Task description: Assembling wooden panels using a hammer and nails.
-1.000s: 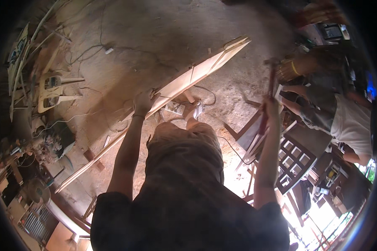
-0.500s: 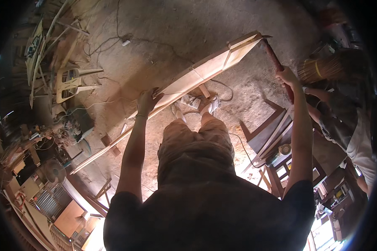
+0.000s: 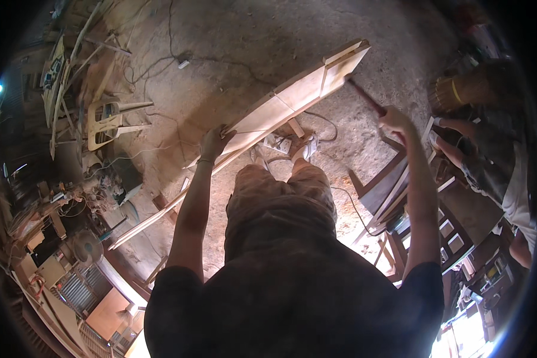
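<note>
A long pale wooden panel (image 3: 269,115) with battens along its edges slants across the view in front of my legs, from near left to far right. My left hand (image 3: 215,145) is closed over its upper edge, left of the middle. In my right hand (image 3: 395,121) is a hammer (image 3: 367,98) with a dark reddish handle, my fingers wrapped round it. The hammer's head appears beside the panel's lower edge, close to the far right end; whether it touches the wood I cannot tell.
A pale plastic chair (image 3: 105,124) lies on its side at the left. Cords (image 3: 244,70) run over the dirt floor. Dark wooden frames (image 3: 385,179) lean at the right, near a broom (image 3: 459,91) and another person's legs (image 3: 456,152). A wood block (image 3: 296,127) lies by my feet.
My right hand has moved down and slightly left, bringing the hammer's head from the panel's far right tip to its lower edge. My left hand keeps its hold on the panel.
</note>
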Available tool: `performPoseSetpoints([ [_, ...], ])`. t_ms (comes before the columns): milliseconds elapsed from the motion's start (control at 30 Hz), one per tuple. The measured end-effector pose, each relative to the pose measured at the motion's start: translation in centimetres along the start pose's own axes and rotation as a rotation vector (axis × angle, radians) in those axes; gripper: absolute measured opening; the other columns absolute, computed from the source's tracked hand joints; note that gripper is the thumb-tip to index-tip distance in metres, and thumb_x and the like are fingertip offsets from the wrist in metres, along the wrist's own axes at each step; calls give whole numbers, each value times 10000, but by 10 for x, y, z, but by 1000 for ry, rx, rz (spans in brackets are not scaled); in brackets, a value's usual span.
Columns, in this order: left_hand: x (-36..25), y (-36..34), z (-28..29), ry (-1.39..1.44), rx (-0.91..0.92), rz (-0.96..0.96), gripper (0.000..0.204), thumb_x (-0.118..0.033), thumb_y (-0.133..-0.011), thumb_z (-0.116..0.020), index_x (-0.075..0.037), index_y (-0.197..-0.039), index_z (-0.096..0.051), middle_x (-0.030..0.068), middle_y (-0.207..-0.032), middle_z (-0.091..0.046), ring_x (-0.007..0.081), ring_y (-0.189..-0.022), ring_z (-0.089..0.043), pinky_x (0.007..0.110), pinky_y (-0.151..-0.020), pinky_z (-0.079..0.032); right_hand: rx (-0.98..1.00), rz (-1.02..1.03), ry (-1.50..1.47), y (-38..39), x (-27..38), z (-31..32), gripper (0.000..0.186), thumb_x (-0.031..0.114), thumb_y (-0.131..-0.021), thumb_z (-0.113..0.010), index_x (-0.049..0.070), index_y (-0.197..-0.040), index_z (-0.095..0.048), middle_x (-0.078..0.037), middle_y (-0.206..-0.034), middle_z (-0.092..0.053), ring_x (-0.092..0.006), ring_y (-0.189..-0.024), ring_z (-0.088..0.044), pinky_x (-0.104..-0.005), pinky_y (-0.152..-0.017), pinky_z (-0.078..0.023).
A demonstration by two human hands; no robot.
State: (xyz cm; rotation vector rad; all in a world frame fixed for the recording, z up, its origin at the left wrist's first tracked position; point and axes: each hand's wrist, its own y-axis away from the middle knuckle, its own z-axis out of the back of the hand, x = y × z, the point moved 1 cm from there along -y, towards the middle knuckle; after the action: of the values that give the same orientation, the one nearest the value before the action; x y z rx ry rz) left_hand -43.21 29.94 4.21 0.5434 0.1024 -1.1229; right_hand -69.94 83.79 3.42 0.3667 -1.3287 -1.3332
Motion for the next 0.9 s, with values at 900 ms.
performPoseSetpoints([
  [900,62,-41,-23,385,113,-545,492,-472,-822,-720,-2,-771,-584,172,-671,-622,336,-651,-650,464,-598,-470,-605,-768,-1384,291,-29,-924,233,212,-821,-666,3,-721,-641,-148,-615,-621,-292,-534,-628,-409,-504,-498],
])
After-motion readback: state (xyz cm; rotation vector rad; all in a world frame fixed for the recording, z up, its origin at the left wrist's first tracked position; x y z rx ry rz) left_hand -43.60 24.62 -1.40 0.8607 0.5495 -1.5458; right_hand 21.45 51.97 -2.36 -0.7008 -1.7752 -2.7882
